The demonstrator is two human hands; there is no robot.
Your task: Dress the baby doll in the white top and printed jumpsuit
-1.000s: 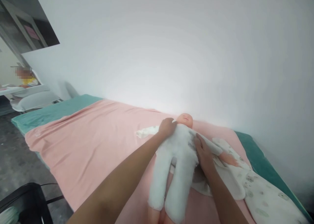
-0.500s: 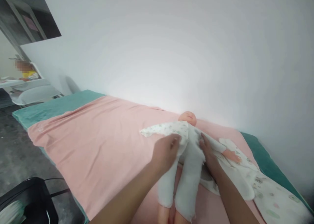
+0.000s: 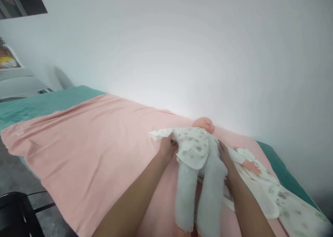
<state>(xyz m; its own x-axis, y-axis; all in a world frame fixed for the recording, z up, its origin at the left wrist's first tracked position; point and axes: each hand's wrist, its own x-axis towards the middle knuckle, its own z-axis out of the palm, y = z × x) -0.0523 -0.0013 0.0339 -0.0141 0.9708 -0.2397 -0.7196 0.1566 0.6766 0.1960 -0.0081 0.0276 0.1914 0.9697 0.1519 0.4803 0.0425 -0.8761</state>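
A baby doll [image 3: 204, 125] lies on its back, its head toward the wall and its legs in white cloth [image 3: 212, 195]. A white printed baby shirt [image 3: 194, 147] covers one arm and the front of its chest. My left hand [image 3: 168, 147] has its fingers curled at the sleeve by the doll's armpit, closed on the shirt. My right hand [image 3: 227, 160] grips the doll's other side, thumb side up, its fingertips partly hidden. Beyond that hand, the doll's bare hand [image 3: 252, 167] rests on the spread other part of the shirt [image 3: 262, 192].
A pink sheet [image 3: 104, 143] lies over a green cover [image 3: 59, 96] on the bed against a white wall [image 3: 182, 50]. More printed cloth [image 3: 299, 205] is at the right. A black object [image 3: 18, 212] stands lower left; a person [image 3: 6, 60] is partly visible at the far left.
My left hand has moved from the front of the shirt outward to the sleeve, and the shirt front now lies flatter over the chest. My right hand stays at the doll's side. The view has shifted.
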